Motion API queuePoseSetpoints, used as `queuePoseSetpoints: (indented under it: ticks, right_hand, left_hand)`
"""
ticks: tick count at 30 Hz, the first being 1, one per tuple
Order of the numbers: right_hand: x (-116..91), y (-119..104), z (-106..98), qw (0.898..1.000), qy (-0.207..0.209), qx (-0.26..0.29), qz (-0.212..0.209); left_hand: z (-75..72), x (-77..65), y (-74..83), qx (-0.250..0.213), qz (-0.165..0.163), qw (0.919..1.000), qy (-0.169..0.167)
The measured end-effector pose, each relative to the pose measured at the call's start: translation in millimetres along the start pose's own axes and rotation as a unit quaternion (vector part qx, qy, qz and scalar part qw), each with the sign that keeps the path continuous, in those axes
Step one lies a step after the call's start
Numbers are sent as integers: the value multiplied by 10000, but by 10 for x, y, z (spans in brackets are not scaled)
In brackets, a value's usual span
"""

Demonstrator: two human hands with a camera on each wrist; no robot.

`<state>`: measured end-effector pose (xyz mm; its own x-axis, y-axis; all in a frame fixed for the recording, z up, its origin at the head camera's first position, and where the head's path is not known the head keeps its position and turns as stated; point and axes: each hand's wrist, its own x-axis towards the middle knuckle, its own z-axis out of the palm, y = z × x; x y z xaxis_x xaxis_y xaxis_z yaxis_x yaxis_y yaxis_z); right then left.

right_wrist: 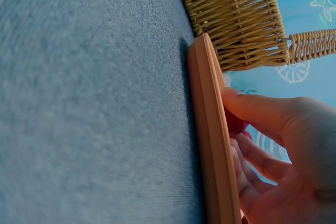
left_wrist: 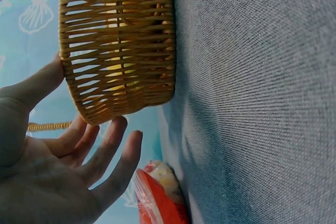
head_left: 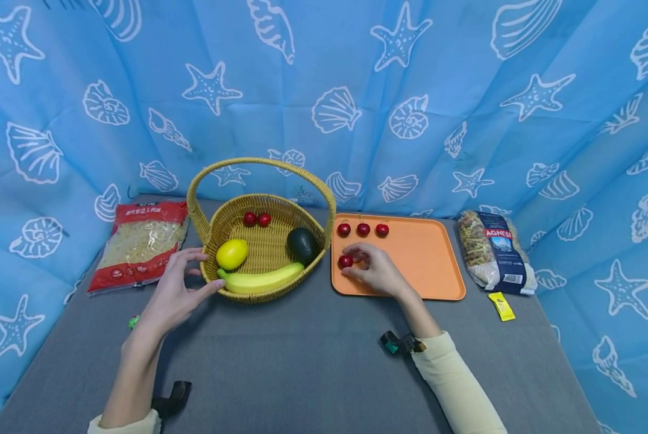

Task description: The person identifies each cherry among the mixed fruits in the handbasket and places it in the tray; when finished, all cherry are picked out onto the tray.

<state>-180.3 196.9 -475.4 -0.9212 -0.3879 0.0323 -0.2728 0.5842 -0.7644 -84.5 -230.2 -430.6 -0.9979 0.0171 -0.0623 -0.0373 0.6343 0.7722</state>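
A wicker basket [head_left: 266, 293] with a tall handle stands left of centre. Inside it are a lemon [head_left: 231, 254], a banana [head_left: 261, 279], an avocado [head_left: 302, 244] and two cherries [head_left: 257, 219]. My left hand [head_left: 178, 293] holds the basket's left side, thumb at the front rim and fingers round the side, as the left wrist view also shows. Over the left part of an orange tray [head_left: 421, 259], my right hand [head_left: 375, 270] pinches a cherry [head_left: 345, 261] between thumb and fingers. Three more cherries [head_left: 363, 229] lie in a row along the tray's back.
A red pasta bag [head_left: 139, 244] lies left of the basket, and another pasta bag [head_left: 496, 252] sits right of the tray. Near it is a small yellow packet [head_left: 501, 306]. A small green object [head_left: 134, 321] shows beside my left wrist. A blue curtain [head_left: 324, 78] closes off the back.
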Motion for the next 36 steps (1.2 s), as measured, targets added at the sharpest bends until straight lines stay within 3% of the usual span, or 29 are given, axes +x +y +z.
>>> queuePoseSetpoints:
  ticks: [11,19,29,36]
  right_hand:
    - [-63,-33,-74,9993,36,365,-63]
    - [-220,-348,-249,9969,116,724,-289]
    - [-375,-892,-321,9840,271,1109,-1366]
    - [-270,-1242,-178,9699,-8,1460,-1949]
  left_hand:
    - [-2,-3,-4,-27,-29,10000,-40]
    - [-3,-6,-9,-43,-34,10000,-55]
    - [0,0,-12,-53,-1,10000,-54]
    - [-8,3,-9,-49,-3,10000,-44]
